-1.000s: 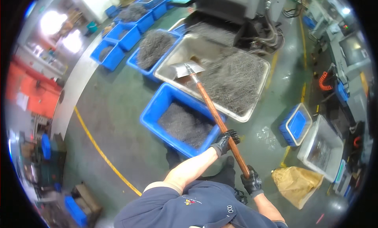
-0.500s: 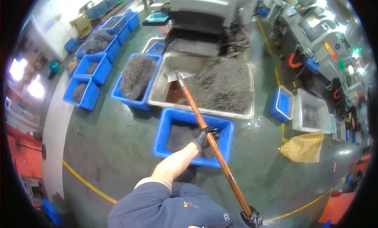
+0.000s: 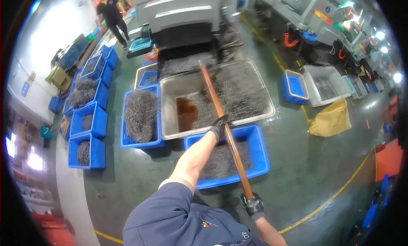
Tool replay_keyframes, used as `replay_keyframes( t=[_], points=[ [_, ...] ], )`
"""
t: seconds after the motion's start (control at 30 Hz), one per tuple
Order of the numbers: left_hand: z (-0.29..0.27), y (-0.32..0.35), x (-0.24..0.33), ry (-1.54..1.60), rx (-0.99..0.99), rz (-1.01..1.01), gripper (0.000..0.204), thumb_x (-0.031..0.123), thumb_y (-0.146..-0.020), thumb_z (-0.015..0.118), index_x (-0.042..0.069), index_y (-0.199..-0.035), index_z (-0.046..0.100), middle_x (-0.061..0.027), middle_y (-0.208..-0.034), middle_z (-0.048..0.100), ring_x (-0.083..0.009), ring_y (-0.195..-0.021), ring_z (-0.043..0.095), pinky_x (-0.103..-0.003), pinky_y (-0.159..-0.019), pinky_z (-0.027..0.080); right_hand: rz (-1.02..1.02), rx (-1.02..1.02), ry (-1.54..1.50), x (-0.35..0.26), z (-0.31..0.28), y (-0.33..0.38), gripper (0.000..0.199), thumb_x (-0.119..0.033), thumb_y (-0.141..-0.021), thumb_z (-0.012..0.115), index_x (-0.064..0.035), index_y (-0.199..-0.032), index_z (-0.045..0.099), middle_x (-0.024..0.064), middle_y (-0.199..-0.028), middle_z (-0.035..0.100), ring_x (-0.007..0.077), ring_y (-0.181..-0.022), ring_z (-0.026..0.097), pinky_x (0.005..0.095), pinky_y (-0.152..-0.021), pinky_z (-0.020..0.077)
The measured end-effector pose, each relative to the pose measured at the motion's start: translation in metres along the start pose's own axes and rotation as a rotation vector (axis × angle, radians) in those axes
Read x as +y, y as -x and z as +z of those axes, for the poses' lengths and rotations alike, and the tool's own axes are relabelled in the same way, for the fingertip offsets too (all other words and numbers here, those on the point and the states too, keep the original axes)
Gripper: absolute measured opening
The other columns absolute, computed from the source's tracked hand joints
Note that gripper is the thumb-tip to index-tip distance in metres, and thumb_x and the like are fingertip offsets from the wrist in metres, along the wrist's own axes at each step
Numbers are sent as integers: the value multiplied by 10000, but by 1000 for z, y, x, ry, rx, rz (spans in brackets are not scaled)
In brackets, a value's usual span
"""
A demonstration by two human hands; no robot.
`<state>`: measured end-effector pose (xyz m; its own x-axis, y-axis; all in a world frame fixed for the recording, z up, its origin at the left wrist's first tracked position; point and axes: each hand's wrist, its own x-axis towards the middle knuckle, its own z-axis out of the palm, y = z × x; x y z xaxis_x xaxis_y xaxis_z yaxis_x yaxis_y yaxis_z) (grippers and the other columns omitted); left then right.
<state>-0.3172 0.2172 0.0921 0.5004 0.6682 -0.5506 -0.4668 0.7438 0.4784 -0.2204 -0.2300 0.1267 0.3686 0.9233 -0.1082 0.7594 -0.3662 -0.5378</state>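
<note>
While both hands point(image 3: 219, 126) grip wooden handle point(image 3: 216, 98) | blue bin point(image 3: 257, 149) stands before white tub point(image 3: 169, 102) | grey machine point(image 3: 182, 22) beyond

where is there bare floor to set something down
Bare floor shows between the front blue tub and the tan sack, and left of the front blue tub, on the near side of the heaped blue tub. Crowded: the pale bin, close beside the heaped blue tub, with the wooden handle over it.
</note>
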Motion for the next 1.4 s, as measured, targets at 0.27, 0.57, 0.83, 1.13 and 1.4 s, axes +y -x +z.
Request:
replay_keyframes(
  t=[0.27,0.57,0.83,1.13,1.4],
  points=[
    [-16,-72,116,-243,50,24,193,233,-796,623,51,-836,575,-109,-644,587,-243,-538,586,-352,-499,501,283,53,44,-163,104,-227,487,-540,-732,635,-63,-828,628,122,-556,583,259,-528,593,405,-484,439],
    [-23,-141,167,-768,320,32,277,259,-827,488,-10,-889,520,-146,-618,570,-252,-510,583,-377,-471,456,520,-261,-100,-259,75,-316,519,-516,-805,508,-28,-970,574,238,-846,610,410,-811,586,457,-735,463],
    [-13,-120,105,-851,432,60,256,248,-818,484,4,-880,529,-148,-638,591,-266,-537,610,-404,-481,486,427,-392,73,-236,2,-192,234,-353,-873,475,-184,-955,616,98,-765,608,302,-728,594,420,-690,473],
    [14,24,6,-1014,276,91,202,178,-788,522,-9,-711,524,-148,-563,568,-250,-506,597,-364,-454,460,283,-178,82,-175,-73,-35,360,-433,-804,575,-77,-763,609,85,-568,597,259,-611,618,362,-561,479],
    [45,107,6,-765,214,196,211,226,-860,548,41,-761,524,-91,-612,557,-207,-487,567,-355,-417,453,535,-61,70,-167,-53,-10,354,-391,-780,619,-44,-716,597,97,-512,584,232,-447,594,371,-523,485]
  ],
)
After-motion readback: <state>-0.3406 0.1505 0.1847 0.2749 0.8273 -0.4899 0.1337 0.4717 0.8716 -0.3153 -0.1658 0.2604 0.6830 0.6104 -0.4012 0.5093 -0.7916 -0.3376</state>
